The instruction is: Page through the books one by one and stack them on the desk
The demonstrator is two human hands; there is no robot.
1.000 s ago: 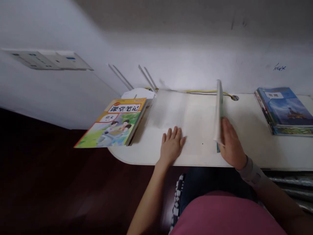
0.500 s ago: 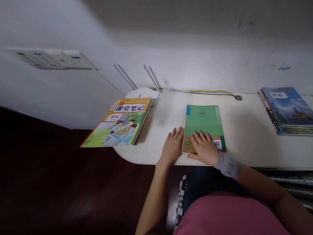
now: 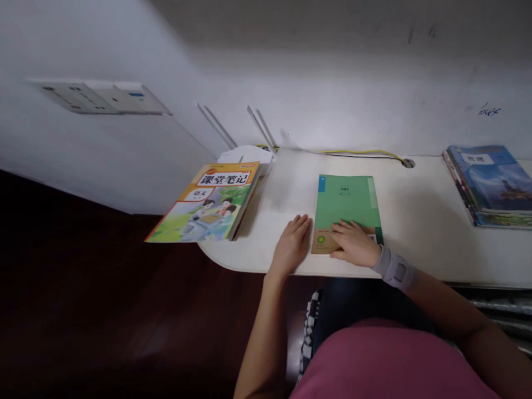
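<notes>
A green book [image 3: 347, 202] with a brown band along its near end lies flat on the white desk [image 3: 419, 244]. My right hand [image 3: 355, 244] rests on its lower right part, fingers stretched out, covering most of the white label there. Beside the book's left edge, my left hand [image 3: 293, 244] lies flat on the desk with its fingers extended; whether it touches the book I cannot tell. Neither hand grips anything. A grey band [image 3: 394, 267] circles my right wrist.
To the left, a stack of books with a yellow workbook [image 3: 208, 202] on top overhangs the desk's rounded edge. Behind it stands a white router [image 3: 245, 153] with antennas. A blue-covered book stack [image 3: 494, 180] lies at right. A yellow cable [image 3: 357, 152] runs along the wall.
My right hand has shifted slightly right on the green book, and its fingers now point more to the left. My left hand stays beside the book. The whole view has tilted a little.
</notes>
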